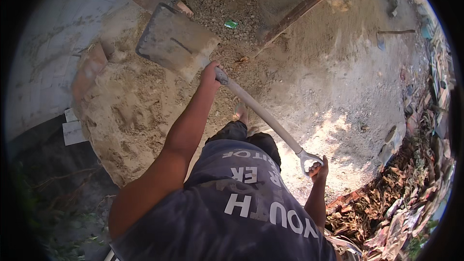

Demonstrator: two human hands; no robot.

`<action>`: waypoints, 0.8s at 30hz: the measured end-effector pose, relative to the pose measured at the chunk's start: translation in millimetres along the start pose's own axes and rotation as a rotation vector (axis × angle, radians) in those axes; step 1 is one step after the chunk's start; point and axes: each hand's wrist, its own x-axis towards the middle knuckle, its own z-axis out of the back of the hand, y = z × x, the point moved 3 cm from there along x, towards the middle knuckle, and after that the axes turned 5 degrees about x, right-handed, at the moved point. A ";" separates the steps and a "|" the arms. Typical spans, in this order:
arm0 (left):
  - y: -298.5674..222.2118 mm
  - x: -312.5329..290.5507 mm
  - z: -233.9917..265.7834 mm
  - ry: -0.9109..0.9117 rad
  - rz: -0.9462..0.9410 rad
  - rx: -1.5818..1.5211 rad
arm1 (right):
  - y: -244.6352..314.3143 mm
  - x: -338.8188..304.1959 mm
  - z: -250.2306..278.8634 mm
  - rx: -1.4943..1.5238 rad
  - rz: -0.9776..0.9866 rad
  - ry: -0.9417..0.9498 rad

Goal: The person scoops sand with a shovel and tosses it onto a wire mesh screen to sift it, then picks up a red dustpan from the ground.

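Right here, rough tan sandy ground point(338, 75) and coarse grey gravel point(241, 2) spread beneath a dusty grey square-bladed shovel point(237, 89). The left hand point(210, 73) wraps its pale shaft point(270, 122) near the blade point(176, 43); the right hand point(319, 168) clasps its D-shaped grip point(303, 156). Shiny green scrap point(231, 24) dots the gravel.

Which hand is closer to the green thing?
Left. The left hand, near the shovel's blade, is just below the green thing in the picture; the right hand, on the handle, is farther down and right.
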 end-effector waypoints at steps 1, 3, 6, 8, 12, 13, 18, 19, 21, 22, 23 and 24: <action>35.5 -10.9 23.1 -0.107 0.068 0.027 | 1.2 4.2 40.7 -0.027 -0.156 0.016; 99.6 -22.2 114.6 -0.396 0.111 -0.051 | 14.3 -5.5 58.8 -0.167 -0.135 -0.046; 151.5 -54.7 163.9 -0.448 0.178 -0.090 | 18.7 13.4 96.0 -0.305 -0.131 -0.122; 173.4 -65.5 180.0 -0.396 0.194 -0.151 | 13.9 40.8 106.3 -0.346 -0.089 -0.063; 193.5 -29.3 150.4 -0.338 0.086 -0.068 | 5.2 114.1 110.5 -0.227 -0.189 -0.121; 208.0 -13.3 145.4 -0.291 0.064 -0.081 | 6.3 135.3 118.1 -0.222 -0.186 -0.129; 350.8 64.8 140.8 -0.318 0.282 -0.001 | -3.1 200.9 183.4 -0.234 -0.136 -0.258; 391.4 81.7 154.8 -0.290 0.353 0.023 | -9.1 207.8 203.6 -0.256 -0.134 -0.270; 485.0 103.9 187.2 -0.387 0.459 0.073 | -36.7 208.6 260.2 -0.103 -0.162 -0.466; 529.2 105.7 194.3 -0.381 0.529 0.090 | -50.1 199.7 292.0 -0.158 -0.187 -0.545; 572.7 104.8 214.9 -0.396 0.567 0.080 | -64.8 192.2 318.2 -0.045 -0.200 -0.527; 610.5 99.0 221.3 -0.446 0.672 0.085 | -80.2 171.0 342.4 -0.260 -0.182 -0.756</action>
